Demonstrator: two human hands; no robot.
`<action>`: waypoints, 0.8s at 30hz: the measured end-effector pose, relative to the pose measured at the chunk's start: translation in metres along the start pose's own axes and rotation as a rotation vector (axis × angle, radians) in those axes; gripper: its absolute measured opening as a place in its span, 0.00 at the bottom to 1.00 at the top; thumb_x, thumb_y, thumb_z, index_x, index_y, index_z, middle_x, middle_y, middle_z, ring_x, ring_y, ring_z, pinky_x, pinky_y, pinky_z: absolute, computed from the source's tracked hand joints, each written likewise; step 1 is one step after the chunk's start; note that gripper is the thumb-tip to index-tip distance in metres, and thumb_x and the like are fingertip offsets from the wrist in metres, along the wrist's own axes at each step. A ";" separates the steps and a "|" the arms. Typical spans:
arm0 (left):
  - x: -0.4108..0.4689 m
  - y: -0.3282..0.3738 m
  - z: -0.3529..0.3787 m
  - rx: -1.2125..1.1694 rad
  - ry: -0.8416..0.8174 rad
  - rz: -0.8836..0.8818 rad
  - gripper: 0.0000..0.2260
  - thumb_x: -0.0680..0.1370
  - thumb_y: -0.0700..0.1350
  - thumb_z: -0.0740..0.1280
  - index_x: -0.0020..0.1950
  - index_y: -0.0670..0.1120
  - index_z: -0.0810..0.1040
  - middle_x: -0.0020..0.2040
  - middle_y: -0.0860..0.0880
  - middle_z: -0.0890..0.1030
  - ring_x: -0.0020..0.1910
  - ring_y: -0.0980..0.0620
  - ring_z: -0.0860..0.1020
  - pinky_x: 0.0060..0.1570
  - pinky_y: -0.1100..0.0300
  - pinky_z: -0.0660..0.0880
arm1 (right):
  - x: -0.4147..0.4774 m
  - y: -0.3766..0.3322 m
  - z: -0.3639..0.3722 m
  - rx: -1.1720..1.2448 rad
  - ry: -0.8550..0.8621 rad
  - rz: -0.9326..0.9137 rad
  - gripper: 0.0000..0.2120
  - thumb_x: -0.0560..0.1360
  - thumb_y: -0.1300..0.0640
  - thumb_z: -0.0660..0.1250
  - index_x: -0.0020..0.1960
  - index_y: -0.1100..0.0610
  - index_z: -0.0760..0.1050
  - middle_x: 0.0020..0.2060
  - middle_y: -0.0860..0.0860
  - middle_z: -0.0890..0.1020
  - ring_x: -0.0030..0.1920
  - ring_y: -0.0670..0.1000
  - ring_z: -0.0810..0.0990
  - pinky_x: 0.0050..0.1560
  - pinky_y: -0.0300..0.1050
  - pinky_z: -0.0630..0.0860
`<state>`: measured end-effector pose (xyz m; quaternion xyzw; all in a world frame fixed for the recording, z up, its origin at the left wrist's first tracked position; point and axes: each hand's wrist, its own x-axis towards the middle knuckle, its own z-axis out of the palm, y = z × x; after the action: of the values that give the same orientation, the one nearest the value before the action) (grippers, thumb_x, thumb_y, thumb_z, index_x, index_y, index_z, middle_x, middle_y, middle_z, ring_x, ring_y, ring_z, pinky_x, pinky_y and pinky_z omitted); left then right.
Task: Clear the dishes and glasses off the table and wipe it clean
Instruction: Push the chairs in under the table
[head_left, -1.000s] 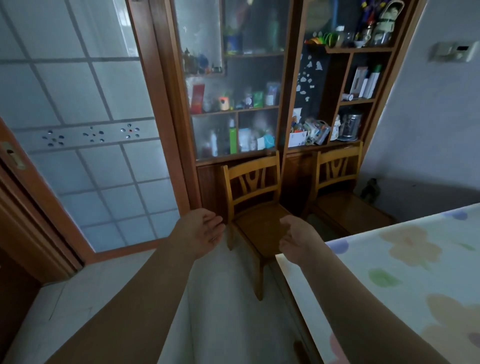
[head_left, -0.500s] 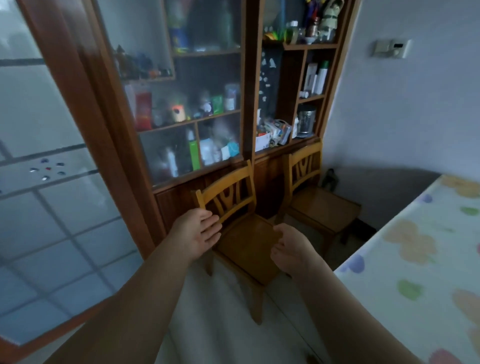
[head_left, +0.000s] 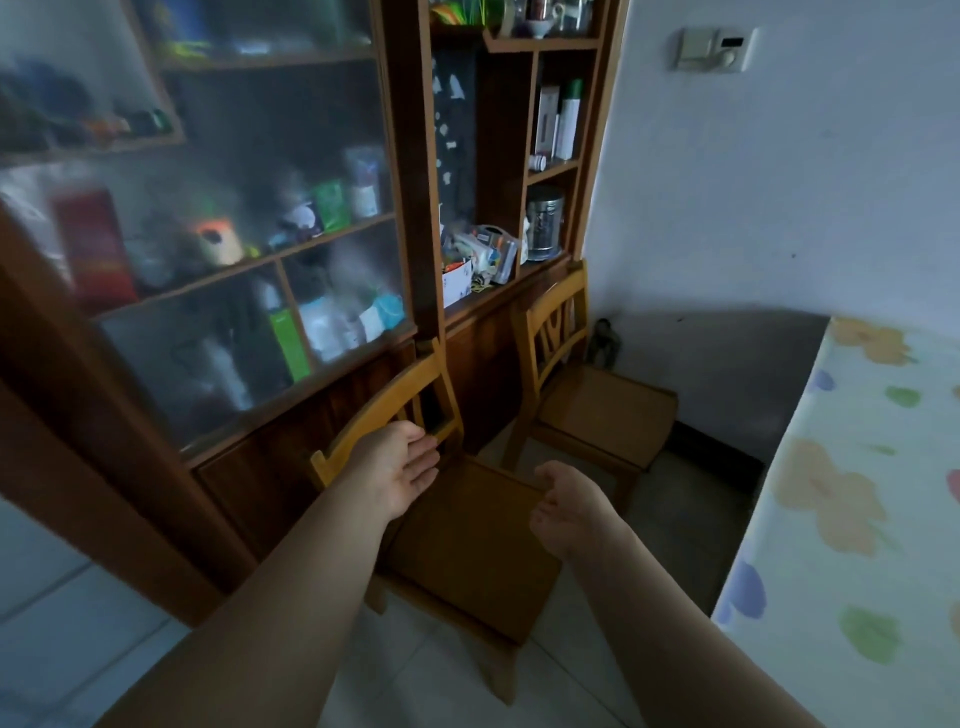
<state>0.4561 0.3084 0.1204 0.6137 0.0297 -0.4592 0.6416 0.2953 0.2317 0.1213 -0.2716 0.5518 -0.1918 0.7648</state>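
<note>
Both hands empty: left hand (head_left: 400, 467) spread flat by the chair (head_left: 467, 540) back rail, contact unclear. Right hand (head_left: 566, 512) loosely curled over the seat edge. Only the table (head_left: 831, 493) edge is in view; no dishes visible there. Risk: head is aimed off the table, so a blind reach could tip glasses.

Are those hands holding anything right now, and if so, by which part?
Nothing is held. The left hand and right hand both reach open toward the near chair.
</note>
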 end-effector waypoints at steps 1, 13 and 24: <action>0.012 0.005 0.001 0.010 0.001 0.003 0.20 0.80 0.38 0.60 0.72 0.39 0.66 0.64 0.40 0.77 0.64 0.43 0.74 0.58 0.50 0.71 | 0.011 -0.003 0.004 0.001 0.017 -0.005 0.12 0.80 0.62 0.61 0.63 0.65 0.70 0.36 0.54 0.72 0.53 0.54 0.79 0.45 0.40 0.71; 0.158 0.049 -0.007 0.489 0.147 -0.010 0.07 0.81 0.42 0.60 0.53 0.40 0.75 0.47 0.45 0.74 0.44 0.49 0.72 0.45 0.56 0.68 | 0.135 0.006 0.030 0.051 0.235 0.004 0.10 0.76 0.57 0.64 0.37 0.54 0.68 0.19 0.50 0.71 0.26 0.50 0.67 0.35 0.45 0.68; 0.292 0.097 -0.078 0.904 0.075 -0.117 0.16 0.78 0.47 0.63 0.62 0.38 0.76 0.48 0.40 0.79 0.45 0.41 0.77 0.50 0.50 0.76 | 0.187 0.010 0.142 0.149 0.394 0.102 0.07 0.81 0.61 0.58 0.48 0.62 0.73 0.38 0.55 0.74 0.38 0.51 0.74 0.53 0.52 0.78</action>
<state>0.7262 0.1934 -0.0005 0.8455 -0.1159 -0.4389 0.2810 0.4892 0.1571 0.0110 -0.1433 0.6880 -0.2423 0.6689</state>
